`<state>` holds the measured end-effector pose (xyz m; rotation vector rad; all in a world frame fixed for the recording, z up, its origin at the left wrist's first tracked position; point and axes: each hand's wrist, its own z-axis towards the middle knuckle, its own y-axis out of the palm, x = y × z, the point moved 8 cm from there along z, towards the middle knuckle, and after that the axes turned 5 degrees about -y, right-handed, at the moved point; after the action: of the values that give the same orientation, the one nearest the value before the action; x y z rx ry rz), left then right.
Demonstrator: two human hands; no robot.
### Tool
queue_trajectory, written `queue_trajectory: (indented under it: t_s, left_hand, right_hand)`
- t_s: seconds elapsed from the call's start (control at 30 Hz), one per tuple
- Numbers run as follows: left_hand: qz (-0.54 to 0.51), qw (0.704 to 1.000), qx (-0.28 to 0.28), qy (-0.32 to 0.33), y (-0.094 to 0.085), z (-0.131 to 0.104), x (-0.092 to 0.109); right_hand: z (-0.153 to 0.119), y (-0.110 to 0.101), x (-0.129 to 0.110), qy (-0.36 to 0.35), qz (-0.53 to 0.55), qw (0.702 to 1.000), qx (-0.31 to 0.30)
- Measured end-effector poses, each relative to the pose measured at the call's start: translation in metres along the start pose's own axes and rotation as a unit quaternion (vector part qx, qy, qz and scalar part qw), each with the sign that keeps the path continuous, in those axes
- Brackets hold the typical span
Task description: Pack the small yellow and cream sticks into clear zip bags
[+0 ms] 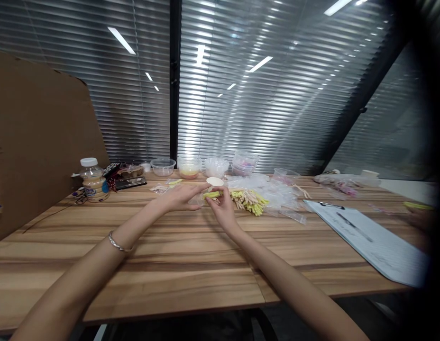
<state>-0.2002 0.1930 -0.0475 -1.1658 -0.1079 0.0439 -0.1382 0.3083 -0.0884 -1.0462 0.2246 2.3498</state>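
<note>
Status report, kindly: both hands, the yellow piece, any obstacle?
Right hand pinching yellow piece. Left hand beside it, spread open. Yellow-and-beige pile close at right; no obstruction seen.

1 slim yellow piece | fine detail blurred | near level | between fingertips of right hand

Head cam looks fwd & down, close over table, to blinds; dark R edge hard to read.

Stick pile beside plastic bags; clipboard right, tubs behind.
</note>
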Motion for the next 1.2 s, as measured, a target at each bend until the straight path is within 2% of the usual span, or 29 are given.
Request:
queue_trajectory:
  t_s: [0.33,0.6,0.87,1.2]
  left_hand:
    - [-0.012,1.000,0.005,-0.001,-0.001,0.000,0.002]
    - [-0.015,1.000,0.000,0.002,0.000,0.000,0.001]
    - [0.003,1.000,0.001,0.001,-0.001,0.000,0.003]
    - [-0.001,1.000,-0.001,0.006,0.002,0.001,0.001]
  right_hand:
    - [0.002,-0.002,0.000,-0.012,-0.017,1.000,0.008]
    - [0.002,0.002,0.002,-0.010,-0.025,0.999,-0.034]
    - [0.003,0.000,0.009,0.007,-0.021,0.999,-0.034]
    - [0.001,0.007,0.005,-0.022,-0.052,0.997,-0.054]
